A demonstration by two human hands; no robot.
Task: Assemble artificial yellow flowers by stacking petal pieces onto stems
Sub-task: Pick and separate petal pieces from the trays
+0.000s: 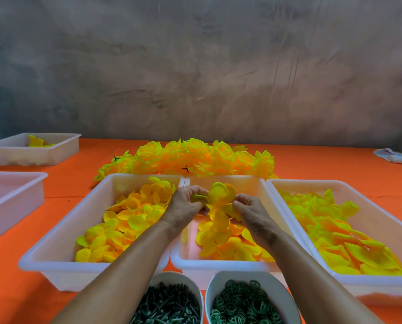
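Observation:
Above the middle white tray both my hands hold a partly built yellow flower. My left hand grips its inner bud, fingers curled round it. My right hand pinches a yellow petal piece at the flower's right side. The stem is hidden inside the hands. Loose yellow petals lie in the tray under my hands.
White trays of petals stand to the left and right. A pile of finished flowers lies behind them. Two bowls in front hold dark stems and green rings. Two more trays stand far left on the orange cloth.

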